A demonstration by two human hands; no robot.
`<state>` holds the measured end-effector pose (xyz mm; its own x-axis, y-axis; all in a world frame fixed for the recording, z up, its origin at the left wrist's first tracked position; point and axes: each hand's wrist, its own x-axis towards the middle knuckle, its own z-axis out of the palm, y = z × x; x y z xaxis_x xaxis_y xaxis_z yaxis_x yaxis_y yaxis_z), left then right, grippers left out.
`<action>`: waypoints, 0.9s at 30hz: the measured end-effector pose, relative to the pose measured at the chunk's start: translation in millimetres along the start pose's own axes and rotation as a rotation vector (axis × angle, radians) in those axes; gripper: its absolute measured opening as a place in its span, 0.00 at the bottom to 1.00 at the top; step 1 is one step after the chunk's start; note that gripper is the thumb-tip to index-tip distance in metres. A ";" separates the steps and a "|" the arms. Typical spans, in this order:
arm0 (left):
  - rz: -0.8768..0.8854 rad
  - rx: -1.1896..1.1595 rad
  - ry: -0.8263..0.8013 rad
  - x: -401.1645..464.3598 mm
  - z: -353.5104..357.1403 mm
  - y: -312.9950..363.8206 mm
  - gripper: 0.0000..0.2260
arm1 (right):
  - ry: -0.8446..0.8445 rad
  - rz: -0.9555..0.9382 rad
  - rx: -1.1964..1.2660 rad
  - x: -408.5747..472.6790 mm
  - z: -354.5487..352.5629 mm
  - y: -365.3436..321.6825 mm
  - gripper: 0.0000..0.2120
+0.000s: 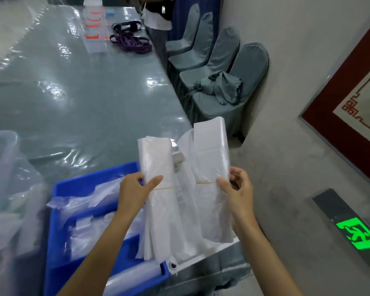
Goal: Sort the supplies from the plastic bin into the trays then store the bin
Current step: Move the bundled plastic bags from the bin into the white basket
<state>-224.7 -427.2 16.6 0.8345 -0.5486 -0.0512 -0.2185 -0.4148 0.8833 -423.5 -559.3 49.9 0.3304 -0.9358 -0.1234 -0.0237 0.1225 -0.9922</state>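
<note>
Writing is scarce: faint grey print runs down the plastic between the two bundles, too blurred to read, and a green exit sign (359, 238) low on the wall at right shows a running figure. The left hand (135, 189) grips a rubber-banded bundle of white plastic bags (158, 189), thumb across the front at the band and fingers curled behind. The right hand (235, 189) grips a second banded bundle of bags (212, 178) the same way, thumb in front, fingers wrapped round its right edge. Both forearms reach up from the bottom of the view, holding the bundles upright and side by side above the right end of a blue compartment tray (90, 182). That tray sits on the glossy tabletop (83, 92) and holds more clear-wrapped packs. A translucent plastic bin (4, 167) stands just left of it.
</note>
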 end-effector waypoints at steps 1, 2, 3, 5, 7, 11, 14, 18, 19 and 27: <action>-0.029 0.008 0.007 0.2 2.9 -3.3 0.24 | -0.012 0.016 -0.006 5.8 0.5 2.1 0.14; -0.063 0.013 0.006 0.6 5.8 -6.4 0.22 | -0.028 0.034 -0.008 11.3 0.7 4.0 0.14; -0.102 0.019 0.008 0.8 8.5 -9.0 0.21 | -0.048 0.051 -0.004 16.9 0.6 5.6 0.14; -0.153 0.054 0.021 0.4 13.4 -14.7 0.23 | -0.093 0.068 -0.006 28.3 -0.5 7.9 0.13; -0.203 0.082 0.043 -1.8 19.5 -19.2 0.22 | -0.141 0.091 -0.025 39.4 -2.5 9.0 0.13; -0.246 0.158 0.097 -10.1 36.7 -14.0 0.18 | -0.236 0.101 -0.032 59.6 -7.6 8.2 0.13; -0.257 0.223 0.143 -12.1 49.5 -12.2 0.17 | -0.300 0.096 -0.048 72.4 -14.8 8.7 0.13; -0.265 0.334 0.196 -15.4 65.7 -19.6 0.16 | -0.354 0.082 -0.057 87.0 -26.2 12.3 0.13; -0.271 0.364 0.214 -16.7 69.7 -20.6 0.17 | -0.363 0.086 -0.059 89.6 -29.0 14.6 0.14; -0.298 0.592 0.287 -25.9 87.8 -20.2 0.11 | -0.451 0.166 -0.020 103.0 -38.2 18.7 0.14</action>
<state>-286.4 -468.4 -40.8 0.9836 -0.1721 -0.0543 -0.1303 -0.8855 0.4459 -426.0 -666.1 17.9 0.6970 -0.6667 -0.2641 -0.1270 0.2477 -0.9605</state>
